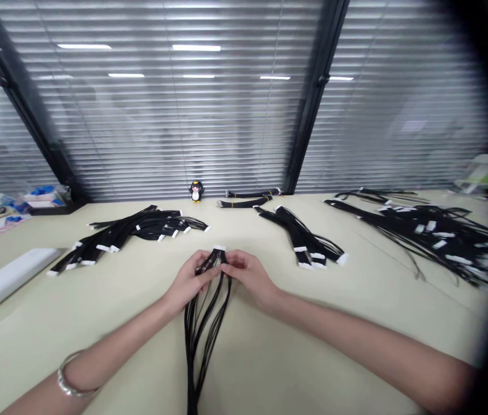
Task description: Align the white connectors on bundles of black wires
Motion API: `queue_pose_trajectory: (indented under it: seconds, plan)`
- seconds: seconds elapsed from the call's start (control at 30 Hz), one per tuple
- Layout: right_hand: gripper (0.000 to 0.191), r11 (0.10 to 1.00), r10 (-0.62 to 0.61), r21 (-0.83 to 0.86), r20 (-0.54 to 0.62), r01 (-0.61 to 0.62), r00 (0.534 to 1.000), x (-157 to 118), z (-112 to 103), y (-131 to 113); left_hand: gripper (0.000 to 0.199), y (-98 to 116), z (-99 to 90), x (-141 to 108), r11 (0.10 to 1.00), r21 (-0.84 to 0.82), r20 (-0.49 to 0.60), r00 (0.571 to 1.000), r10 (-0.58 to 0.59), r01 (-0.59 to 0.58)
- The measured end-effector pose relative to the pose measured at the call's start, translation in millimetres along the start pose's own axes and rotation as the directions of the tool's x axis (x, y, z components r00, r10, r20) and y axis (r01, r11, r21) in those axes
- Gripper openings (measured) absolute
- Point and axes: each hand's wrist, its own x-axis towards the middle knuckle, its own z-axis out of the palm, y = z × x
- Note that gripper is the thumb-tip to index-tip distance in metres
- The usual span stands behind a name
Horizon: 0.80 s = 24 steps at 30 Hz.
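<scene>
A black wire harness (191,346) with a white connector (219,248) at its upper end is held between both hands above the table. My left hand (192,276) pinches the wires just below the connector on the left. On the other side, my right hand (246,274) grips more of the strands with thumb and fingers. The wires fan into separate strands under the fingers and run down toward the bottom edge, where their far end is out of view. A silvery bangle (68,377) circles the left forearm.
Black cable bundles with white connectors lie at left (127,227), at right (298,233) and in a big heap (438,230) at far right. Two tied bundles (248,202) and a penguin figurine (196,191) are near the window blinds. A long white device (10,279) rests at left.
</scene>
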Motion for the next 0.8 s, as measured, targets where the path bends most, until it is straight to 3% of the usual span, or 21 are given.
queue_pose_trajectory:
  seconds: [0.13,0.33,0.8]
  plan:
    - [0.02,1.0,-0.004,0.027,0.0,0.004,1.0,1.2,-0.9,1.8,0.04,1.3,-1.0,-0.3,0.999,-0.045,0.002,1.0,-0.02,0.02]
    - [0.019,1.0,0.024,0.015,0.008,-0.024,1.0,0.7,-1.6,2.6,0.041,2.6,-0.9,-0.6,0.998,0.026,0.015,0.998,-0.059,0.058]
    - [0.021,0.999,0.017,0.038,0.035,-0.018,0.999,1.4,0.0,1.0,0.038,2.3,-1.8,-0.6,0.999,0.001,0.063,0.997,-0.036,0.036]
